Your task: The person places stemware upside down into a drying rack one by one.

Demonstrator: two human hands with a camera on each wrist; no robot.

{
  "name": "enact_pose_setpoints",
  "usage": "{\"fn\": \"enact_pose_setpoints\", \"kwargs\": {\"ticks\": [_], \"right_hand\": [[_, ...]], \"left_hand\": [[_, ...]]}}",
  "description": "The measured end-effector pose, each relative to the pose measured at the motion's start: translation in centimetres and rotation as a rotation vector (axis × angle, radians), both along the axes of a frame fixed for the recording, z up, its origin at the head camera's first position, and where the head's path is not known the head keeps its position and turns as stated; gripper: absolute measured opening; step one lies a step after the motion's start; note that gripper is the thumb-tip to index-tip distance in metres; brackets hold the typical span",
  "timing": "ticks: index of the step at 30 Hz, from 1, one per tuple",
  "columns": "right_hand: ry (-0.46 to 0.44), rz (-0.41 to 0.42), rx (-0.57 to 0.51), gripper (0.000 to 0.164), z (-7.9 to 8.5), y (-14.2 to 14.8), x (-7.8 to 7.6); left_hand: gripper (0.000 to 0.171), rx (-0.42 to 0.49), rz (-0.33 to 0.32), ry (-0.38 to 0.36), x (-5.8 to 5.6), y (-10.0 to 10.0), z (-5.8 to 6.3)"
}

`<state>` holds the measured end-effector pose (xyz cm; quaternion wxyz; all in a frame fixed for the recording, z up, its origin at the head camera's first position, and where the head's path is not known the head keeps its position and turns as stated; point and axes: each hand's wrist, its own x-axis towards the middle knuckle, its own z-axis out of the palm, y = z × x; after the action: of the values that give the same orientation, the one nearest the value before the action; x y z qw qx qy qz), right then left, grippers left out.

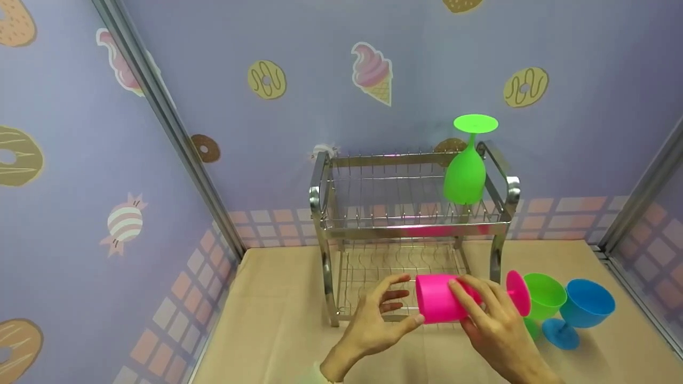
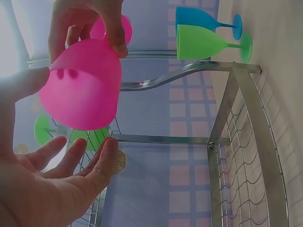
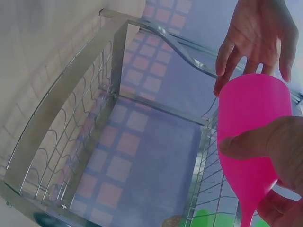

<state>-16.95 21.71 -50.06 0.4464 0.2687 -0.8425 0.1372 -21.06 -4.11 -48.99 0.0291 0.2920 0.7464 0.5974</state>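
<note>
In the head view a pink goblet (image 1: 438, 298) lies on its side in the air before the rack, its mouth to the left and its foot to the right. My right hand (image 1: 493, 314) grips its bowl, with the thumb across the bowl in the right wrist view. The left hand (image 1: 376, 317) is at the mouth with fingers spread; its thumb tip is at the rim, and whether it touches cannot be told. The left wrist view looks into the goblet's bowl (image 2: 85, 90). A green goblet (image 1: 465, 176) stands upside down on the rack's upper tier.
A two-tier metal dish rack (image 1: 416, 232) stands against the patterned back wall. To its right on the cloth-covered table (image 1: 267, 320) stand an upright green goblet (image 1: 545, 296) and a blue goblet (image 1: 589, 304). Metal posts (image 1: 176, 133) edge the wall panels.
</note>
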Motion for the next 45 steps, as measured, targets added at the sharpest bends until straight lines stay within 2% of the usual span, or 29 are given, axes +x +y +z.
{"fn": "enact_pose_setpoints", "kwargs": {"ticks": [2,3,5,7,9,10,15,17,21,22,24,29,31,34,38,41,45], "right_hand": [[0.011,0.009,-0.004,0.041,-0.1,-0.2,-0.1],[0.023,0.011,-0.002,0.041,-0.1,-0.2,-0.1],[0.028,0.014,-0.001,0.054,-0.1,-0.3,-0.1],[0.024,0.024,-0.008,0.044,-0.1,-0.4,-0.1],[0.003,0.033,-0.009,0.043,-0.1,-0.4,0.0],[-0.004,0.030,-0.004,0.044,0.0,-0.4,0.1],[-0.005,0.023,0.003,0.080,-0.1,-0.6,0.2],[-0.028,0.030,-0.006,0.087,0.0,-0.8,0.4],[-0.046,0.049,-0.024,0.046,0.0,-1.2,0.7],[-0.030,0.050,-0.023,0.044,0.0,-1.3,0.7],[0.001,0.058,-0.027,0.057,-0.1,-1.4,0.7],[0.066,0.082,-0.058,0.053,0.0,-1.5,1.1],[0.101,0.116,-0.115,0.052,0.2,-1.6,1.4],[0.145,0.189,-0.256,0.052,0.5,-2.0,1.9],[0.132,0.283,-0.457,0.045,0.5,-2.4,2.4],[0.008,0.338,-0.594,0.035,-0.5,-2.3,2.4],[-0.280,0.419,-0.828,0.060,-2.0,-2.1,2.2]], "left_hand": [[0.066,0.004,-0.009,-0.005,0.0,0.1,0.0],[0.067,0.007,-0.012,-0.007,0.0,0.1,0.0],[0.067,0.013,-0.020,-0.007,0.0,0.1,-0.1],[0.067,0.019,-0.027,-0.005,-0.1,0.1,-0.1],[0.067,0.023,-0.037,-0.005,-0.1,0.1,-0.1],[0.068,0.025,-0.043,-0.005,-0.2,0.1,-0.1],[0.069,0.042,-0.067,-0.015,-0.3,0.0,-0.2],[0.069,0.054,-0.066,-0.009,-0.3,0.0,-0.3],[0.066,0.096,-0.042,0.002,-0.2,0.1,-0.5],[0.066,0.106,-0.037,0.004,-0.2,0.1,-0.5],[0.065,0.129,-0.035,-0.003,-0.2,0.2,-0.5],[0.065,0.164,-0.039,-0.014,-0.1,0.1,-0.5],[0.064,0.174,-0.034,-0.014,-0.1,0.0,-0.5],[0.064,0.180,-0.023,-0.013,-0.2,-0.1,-0.5],[0.065,0.191,-0.012,-0.009,-0.3,-0.3,-0.4],[0.065,0.204,-0.009,-0.004,-0.3,-0.4,-0.3],[0.065,0.219,-0.011,0.002,-0.3,-0.2,-0.3]]}}
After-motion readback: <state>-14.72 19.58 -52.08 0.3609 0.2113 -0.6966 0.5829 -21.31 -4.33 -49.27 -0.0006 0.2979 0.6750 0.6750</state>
